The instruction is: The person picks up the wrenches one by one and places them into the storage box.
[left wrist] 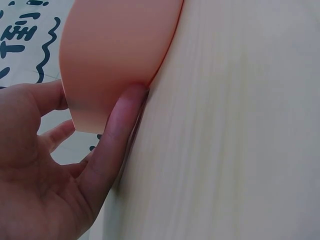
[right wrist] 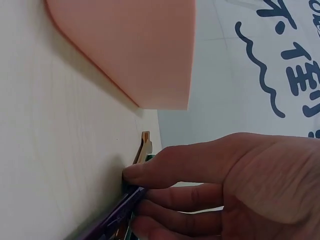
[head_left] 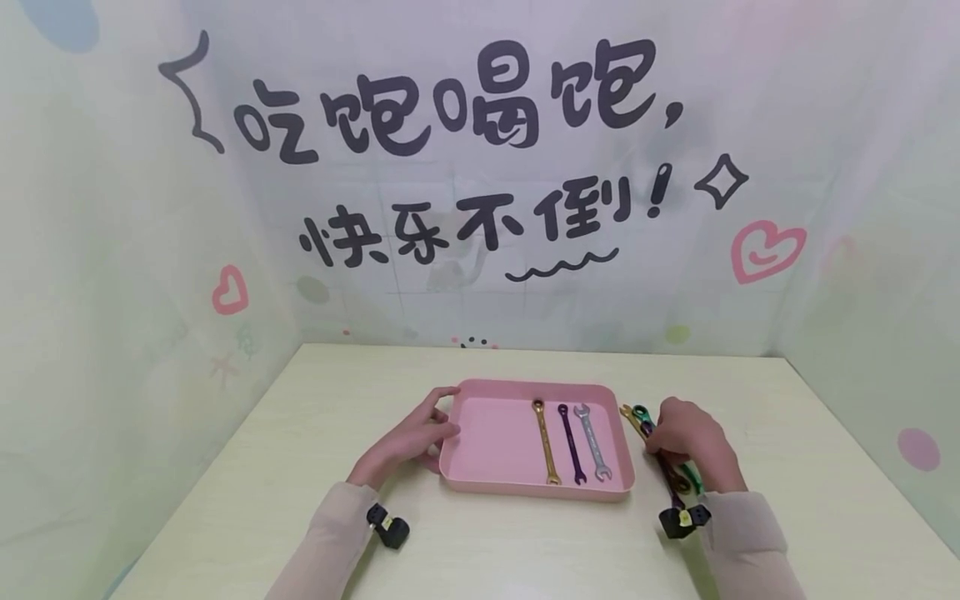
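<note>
A pink tray (head_left: pixel 486 437) lies on the table. Inside its right half, a gold wrench (head_left: pixel 547 446), a dark purple wrench (head_left: pixel 572 447) and a silver wrench (head_left: pixel 593 442) lie side by side, roughly parallel. My left hand (head_left: pixel 411 435) holds the tray's left end, thumb against the outer wall and fingers at the rim. To the right of the tray, my right hand (head_left: pixel 692 437) pinches a purple wrench (right wrist: pixel 112 217) from a loose bunch. A gold wrench (head_left: pixel 630 416) and a green wrench (head_left: pixel 641 412) in that bunch stick out past the fingers; the hand hides their middles.
The pale wooden table (head_left: pixel 510 550) runs back to a hanging cloth (head_left: pixel 420 300) printed with dark lettering. Similar cloth walls stand at both sides. Each wrist wears a small black camera, the left camera (head_left: pixel 388 527) and the right camera (head_left: pixel 682 522).
</note>
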Demonstrator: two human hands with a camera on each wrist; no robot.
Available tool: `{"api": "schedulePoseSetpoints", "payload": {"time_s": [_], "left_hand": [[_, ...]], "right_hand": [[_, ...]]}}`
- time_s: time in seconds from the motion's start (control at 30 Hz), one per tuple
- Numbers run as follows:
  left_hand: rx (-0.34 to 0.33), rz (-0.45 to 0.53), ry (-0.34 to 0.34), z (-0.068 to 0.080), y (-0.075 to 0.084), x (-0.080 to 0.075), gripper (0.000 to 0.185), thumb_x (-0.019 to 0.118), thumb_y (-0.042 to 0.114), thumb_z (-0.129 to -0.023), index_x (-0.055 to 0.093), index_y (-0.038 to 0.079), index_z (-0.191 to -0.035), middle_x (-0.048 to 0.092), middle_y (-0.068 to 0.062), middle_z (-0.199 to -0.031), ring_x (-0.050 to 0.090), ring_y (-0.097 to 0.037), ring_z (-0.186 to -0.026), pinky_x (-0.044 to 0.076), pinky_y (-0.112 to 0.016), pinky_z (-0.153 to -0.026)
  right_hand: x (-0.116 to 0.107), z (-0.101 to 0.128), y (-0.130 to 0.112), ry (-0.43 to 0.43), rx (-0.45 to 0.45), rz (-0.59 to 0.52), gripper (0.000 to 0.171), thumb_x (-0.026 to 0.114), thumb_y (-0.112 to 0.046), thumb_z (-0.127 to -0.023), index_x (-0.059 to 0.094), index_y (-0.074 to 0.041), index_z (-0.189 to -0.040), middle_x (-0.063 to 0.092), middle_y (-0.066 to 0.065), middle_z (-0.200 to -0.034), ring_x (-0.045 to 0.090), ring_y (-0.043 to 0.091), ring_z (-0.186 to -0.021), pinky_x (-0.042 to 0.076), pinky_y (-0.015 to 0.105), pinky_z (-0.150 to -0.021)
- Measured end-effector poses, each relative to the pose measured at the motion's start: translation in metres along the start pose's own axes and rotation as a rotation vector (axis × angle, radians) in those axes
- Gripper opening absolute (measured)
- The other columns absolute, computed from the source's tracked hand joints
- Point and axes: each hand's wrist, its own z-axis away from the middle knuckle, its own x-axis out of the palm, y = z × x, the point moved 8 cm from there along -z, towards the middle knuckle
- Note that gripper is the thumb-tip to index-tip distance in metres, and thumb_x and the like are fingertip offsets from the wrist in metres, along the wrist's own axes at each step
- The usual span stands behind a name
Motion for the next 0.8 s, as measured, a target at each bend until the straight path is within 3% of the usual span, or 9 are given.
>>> {"api": "schedulePoseSetpoints", "payload": {"time_s": [0.43,0.8], "left_hand": [[-0.015,0.009,0.018,-0.002,-0.001,0.000,0.069,0.063,0.017,-0.099,0.033,0.032,-0.158,0.049,-0.018,-0.124,0.067,-0.026,-0.086,0.064,-0.041,-0.057],[-0.016,0.015,0.016,-0.005,-0.002,0.001,0.069,0.063,0.016,-0.098,0.033,0.032,-0.158,0.050,-0.017,-0.122,0.067,-0.025,-0.085,0.064,-0.042,-0.057]], "right_hand": [[-0.002,-0.005,-0.002,0.001,-0.063,-0.025,0.011,0.070,-0.011,-0.084,0.069,-0.001,-0.079,0.064,0.009,-0.069,0.060,0.018,-0.059,0.049,0.025,-0.053],[-0.014,-0.006,-0.007,0.047,-0.108,-0.065,0.014,0.067,-0.011,-0.087,0.070,0.001,-0.084,0.066,0.009,-0.072,0.061,0.018,-0.060,0.053,0.028,-0.055]]}}
